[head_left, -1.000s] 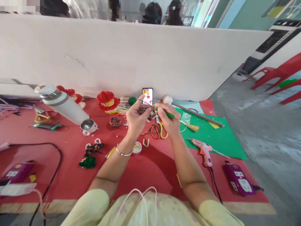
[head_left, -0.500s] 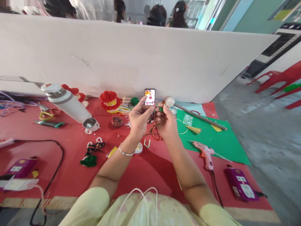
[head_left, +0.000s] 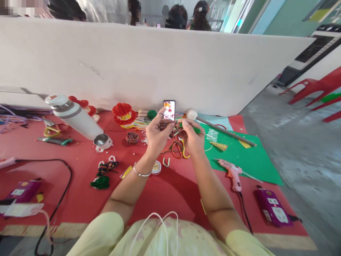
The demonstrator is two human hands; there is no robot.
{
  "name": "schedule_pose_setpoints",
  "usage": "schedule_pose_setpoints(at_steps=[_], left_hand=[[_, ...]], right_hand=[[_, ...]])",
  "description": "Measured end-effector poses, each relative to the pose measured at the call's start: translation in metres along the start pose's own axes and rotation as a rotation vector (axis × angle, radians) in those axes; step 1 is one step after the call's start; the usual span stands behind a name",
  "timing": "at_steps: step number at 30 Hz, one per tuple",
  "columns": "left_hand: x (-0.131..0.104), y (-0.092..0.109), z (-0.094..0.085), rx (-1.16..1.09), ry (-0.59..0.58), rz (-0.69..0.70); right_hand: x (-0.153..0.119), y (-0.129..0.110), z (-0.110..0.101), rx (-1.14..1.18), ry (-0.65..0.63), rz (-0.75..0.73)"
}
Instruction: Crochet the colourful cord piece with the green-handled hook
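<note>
My left hand (head_left: 157,133) is closed on dark yarn, its fingers pinched just in front of the propped phone (head_left: 169,109). Close beside it on the right, my right hand (head_left: 193,137) grips a small tool with a green handle (head_left: 196,130), whose thin metal shaft sticks out to the right. Both hands are raised over the red table, fingertips almost touching. Red-handled scissors (head_left: 177,149) lie beneath them, and a yellow curved piece (head_left: 185,149) shows beside my right hand. A ball of mixed yarn (head_left: 132,138) rests left of my left hand.
A white bottle (head_left: 76,117) and metal cup (head_left: 102,141) stand left. At right, a pink glue gun (head_left: 232,172) lies partly on a green sheet (head_left: 247,160), near a purple box (head_left: 273,207). A white board (head_left: 149,67) rises behind; people's heads show beyond it.
My right hand has turned and shifted slightly right, bringing the green handle and metal shaft into clearer view. The yellow curved piece beside it now shows. My left hand has barely moved.
</note>
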State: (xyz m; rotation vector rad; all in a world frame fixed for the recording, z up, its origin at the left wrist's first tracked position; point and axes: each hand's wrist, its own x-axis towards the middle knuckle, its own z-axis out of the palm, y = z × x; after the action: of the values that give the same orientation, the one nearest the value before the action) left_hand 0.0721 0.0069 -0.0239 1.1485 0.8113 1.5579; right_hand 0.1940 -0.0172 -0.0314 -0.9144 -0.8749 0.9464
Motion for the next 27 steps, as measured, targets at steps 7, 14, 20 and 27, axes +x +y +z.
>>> schedule_pose_setpoints(at_steps=[7,14,20,27], left_hand=[[0.006,0.004,-0.002,-0.204,-0.038,-0.213],[0.008,0.012,-0.005,-0.297,-0.085,-0.307],[0.009,0.01,-0.005,-0.303,-0.082,-0.233],[0.009,0.01,-0.006,-0.266,-0.084,-0.232]], right_hand=[[0.007,-0.005,-0.001,0.163,-0.042,0.108],[0.015,-0.003,-0.006,0.255,-0.079,0.196],[0.015,-0.006,-0.008,0.286,-0.124,0.219],[0.014,-0.005,-0.007,0.303,-0.118,0.19]])
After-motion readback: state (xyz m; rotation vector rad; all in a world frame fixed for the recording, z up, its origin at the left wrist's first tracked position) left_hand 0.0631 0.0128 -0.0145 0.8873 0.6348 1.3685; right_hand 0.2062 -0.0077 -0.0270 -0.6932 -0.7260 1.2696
